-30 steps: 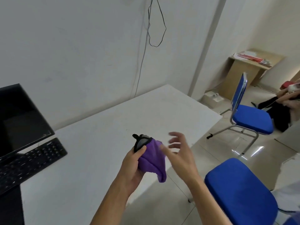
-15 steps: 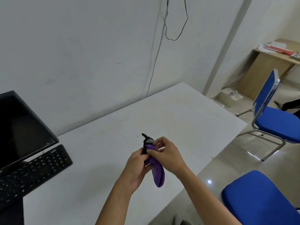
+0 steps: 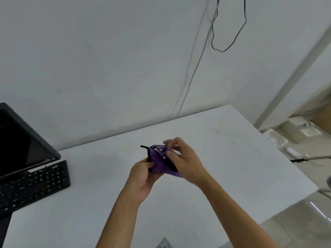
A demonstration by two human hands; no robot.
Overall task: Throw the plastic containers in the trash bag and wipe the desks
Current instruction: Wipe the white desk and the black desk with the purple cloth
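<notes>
Gripping cloth [image 3: 158, 162], left hand [image 3: 143, 177], right hand [image 3: 187, 162], mid-desk [image 3: 236, 158]

The purple cloth [image 3: 157, 162] is soft, matt fabric edged with black trim. The counter [image 3: 232, 154] has a smooth, matt white top with faint scuffs towards its far right. At left, the monitor [image 3: 19, 140] has a glossy dark screen in a matt black plastic frame, and the keyboard [image 3: 35, 183] is matt black plastic. The floor [image 3: 304, 221], near right, is glossy pale tile.
</notes>
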